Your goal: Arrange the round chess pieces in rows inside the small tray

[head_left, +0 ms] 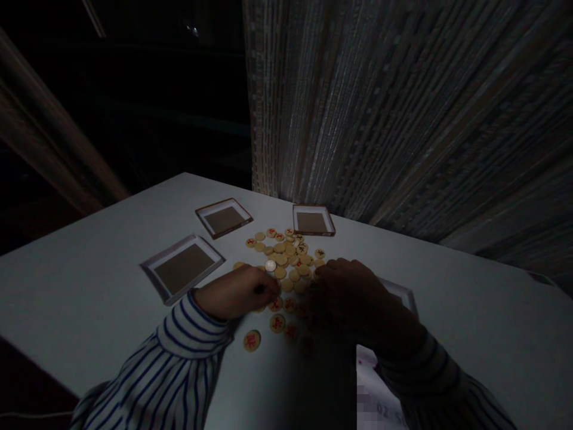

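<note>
Round wooden Chinese chess pieces [286, 285] lie in a loose pile in the middle of the table, some showing red or black characters and others blank side up. A paler, silvery disc [270, 266] rests among them, just beyond my left hand. My left hand [248, 289] is at the pile's near left edge, its fingers curled in a pinch; what they hold, if anything, is hidden. Deep in shadow, my right hand [349, 289] bends over the right side of the pile with its fingers closed downward, their tips not clear. Nearer me lie red-marked pieces [277, 323].
Shallow boxes stand around the pile on the white table [111, 239]: one at left [215, 258], one at back left [244, 216], one at the back [331, 224]. Another box [409, 295] is partly behind my right hand. A string curtain [358, 107] hangs beyond the far edge.
</note>
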Motion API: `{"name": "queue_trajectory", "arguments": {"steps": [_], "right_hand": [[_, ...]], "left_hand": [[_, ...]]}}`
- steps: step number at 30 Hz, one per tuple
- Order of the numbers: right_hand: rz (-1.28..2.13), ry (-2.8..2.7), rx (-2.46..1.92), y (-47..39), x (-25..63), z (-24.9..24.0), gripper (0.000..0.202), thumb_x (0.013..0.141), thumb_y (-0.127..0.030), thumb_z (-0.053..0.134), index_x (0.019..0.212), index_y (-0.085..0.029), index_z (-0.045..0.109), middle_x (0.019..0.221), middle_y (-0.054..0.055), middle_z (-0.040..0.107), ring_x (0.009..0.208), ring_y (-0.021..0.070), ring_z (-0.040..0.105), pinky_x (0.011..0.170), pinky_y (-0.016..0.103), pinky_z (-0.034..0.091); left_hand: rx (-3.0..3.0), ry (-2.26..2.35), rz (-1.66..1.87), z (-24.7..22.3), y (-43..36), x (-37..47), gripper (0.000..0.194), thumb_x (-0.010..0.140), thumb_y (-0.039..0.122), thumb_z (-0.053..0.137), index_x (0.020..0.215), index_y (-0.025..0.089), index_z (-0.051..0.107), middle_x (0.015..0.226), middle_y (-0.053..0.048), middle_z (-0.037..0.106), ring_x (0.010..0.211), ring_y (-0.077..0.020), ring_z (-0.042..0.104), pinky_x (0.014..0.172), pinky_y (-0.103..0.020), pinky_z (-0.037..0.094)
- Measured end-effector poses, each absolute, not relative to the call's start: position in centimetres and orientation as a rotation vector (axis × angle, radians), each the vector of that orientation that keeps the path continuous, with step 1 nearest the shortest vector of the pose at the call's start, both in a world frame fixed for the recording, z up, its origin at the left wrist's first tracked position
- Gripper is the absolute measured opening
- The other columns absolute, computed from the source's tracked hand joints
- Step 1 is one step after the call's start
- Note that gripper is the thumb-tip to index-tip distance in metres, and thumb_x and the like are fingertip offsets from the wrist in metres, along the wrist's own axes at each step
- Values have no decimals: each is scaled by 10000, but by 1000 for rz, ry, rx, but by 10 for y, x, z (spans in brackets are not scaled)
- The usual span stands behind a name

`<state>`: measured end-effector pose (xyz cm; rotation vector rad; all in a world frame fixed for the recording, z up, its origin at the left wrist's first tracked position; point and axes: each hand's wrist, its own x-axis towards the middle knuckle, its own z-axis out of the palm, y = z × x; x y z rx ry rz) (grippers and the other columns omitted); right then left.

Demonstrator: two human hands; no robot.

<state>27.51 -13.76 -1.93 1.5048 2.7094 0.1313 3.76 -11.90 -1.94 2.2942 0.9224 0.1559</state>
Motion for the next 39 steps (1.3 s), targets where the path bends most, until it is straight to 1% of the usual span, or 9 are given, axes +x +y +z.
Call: {"name": "queue_trajectory", "arguments": {"steps": [5,8,13,16,21,26,29,33,39], "right_hand": [[131,2731,1475,-139,271,-17,134,868,-229,459,825,-174,574,775,39,611,657,142,517,564,297,247],[159,2747,1480,-140,270,-18,139,862,-245,461,803,-176,566,748,32,598,634,138,501,564,300,238],[189,2743,1499,-140,268,-19,137,868,-215,444,820,-174,565,789,43,600,689,152,510,586,300,250],[171,2696,1536,-141,262,-17,109,859,-236,479,859,-176,570,835,55,609,727,169,526,598,301,265],[137,2657,1598,-139,250,-17,133,865,-276,506,936,-195,585,917,72,618,826,193,544,625,302,302],[175,2655,1621,-137,246,-19,243,902,-282,453,1112,-225,561,944,73,626,836,199,551,636,307,333],[176,2658,1610,-137,247,-21,254,910,-264,436,1126,-225,564,964,83,627,842,197,554,650,308,349],[180,2670,1609,-135,248,-25,298,922,-283,412,1185,-227,541,993,95,623,879,201,554,667,308,361],[174,2690,1608,-133,250,-28,261,906,-230,433,1131,-217,564,982,79,617,862,195,556,660,303,359]], "left_hand": [[2299,921,150,-20,-119,38,243,818,163,417,731,156,643,645,9,600,569,-97,528,556,-190,380],[2319,913,181,-19,-119,38,235,811,165,426,677,159,620,617,18,573,559,-94,514,555,-190,372],[2292,1014,232,-20,-119,37,210,806,206,453,713,172,639,619,22,596,551,-92,519,522,-180,352],[2284,1132,267,-19,-118,37,221,820,265,463,748,178,653,610,22,600,539,-96,522,504,-185,343],[2301,1329,426,-19,-114,36,244,818,308,487,887,178,681,794,-44,685,693,-157,607,605,-235,426],[2308,1490,659,-21,-111,33,292,854,324,441,963,171,664,971,-84,686,863,-211,624,766,-319,472],[2300,1602,749,-20,-110,31,321,869,329,412,995,150,648,995,-97,675,912,-234,616,818,-360,470],[2276,1664,796,-21,-109,31,343,880,342,398,1016,139,639,1004,-100,669,918,-236,614,831,-364,470],[2265,1676,792,-20,-110,33,349,880,350,401,1022,137,638,986,-95,670,880,-232,619,821,-367,474]]}}
